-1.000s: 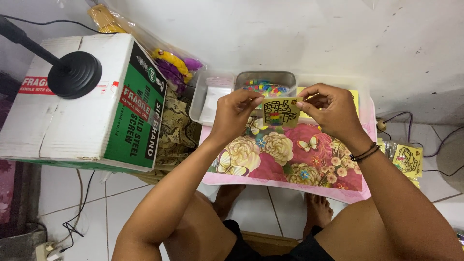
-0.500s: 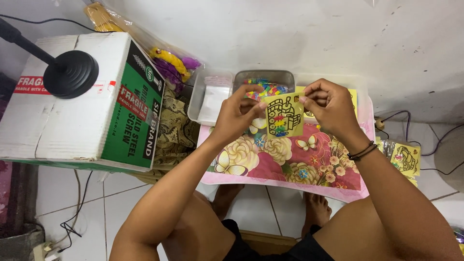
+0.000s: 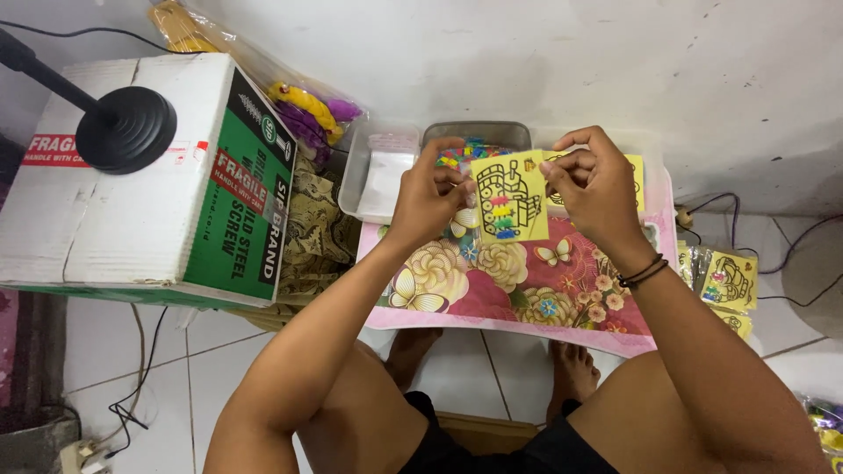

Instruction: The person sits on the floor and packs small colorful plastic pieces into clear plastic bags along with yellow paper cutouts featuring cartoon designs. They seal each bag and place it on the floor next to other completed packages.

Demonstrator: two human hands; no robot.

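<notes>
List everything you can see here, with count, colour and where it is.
card: one, yellow with a line drawing, held up between both hands
table: one, pink floral top, in front of the person
tray: one, clear, at the table's far edge
tub: one, grey, with small coloured pieces, behind the card
box: one, white and green cardboard, left
lamp base: one, black, on the box
card packs: a few, yellow, on the floor right
left hand: pinching the card's left edge
right hand: pinching its right edge
</notes>
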